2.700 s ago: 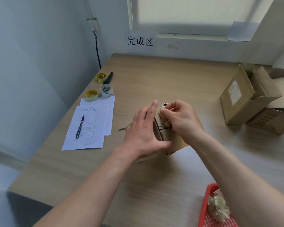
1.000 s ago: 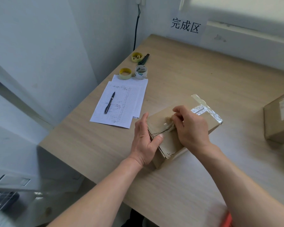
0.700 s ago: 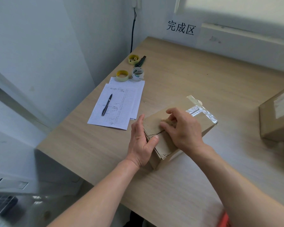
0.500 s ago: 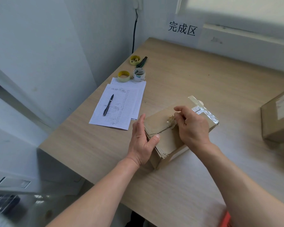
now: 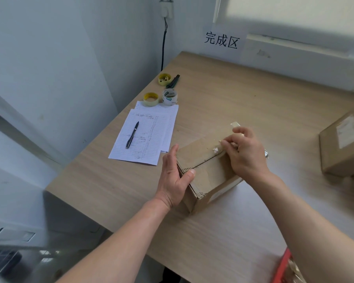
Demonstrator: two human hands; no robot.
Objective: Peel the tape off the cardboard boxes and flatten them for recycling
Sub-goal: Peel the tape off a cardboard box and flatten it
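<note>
Left hand (image 5: 175, 176) grips the box (image 5: 204, 170), right hand (image 5: 244, 154) pinches its tape (image 5: 217, 149); papers (image 5: 147, 135), pen (image 5: 132, 135) lie beside.

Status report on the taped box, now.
Left hand grips the cardboard box at its near end. Right hand pinches clear tape on top. Seam partly bare. Nothing in the way.

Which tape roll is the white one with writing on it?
The white tape roll, standing just beyond the papers. The yellow roll beside it on the left is plain, and the other yellow one sits farther back.
</note>
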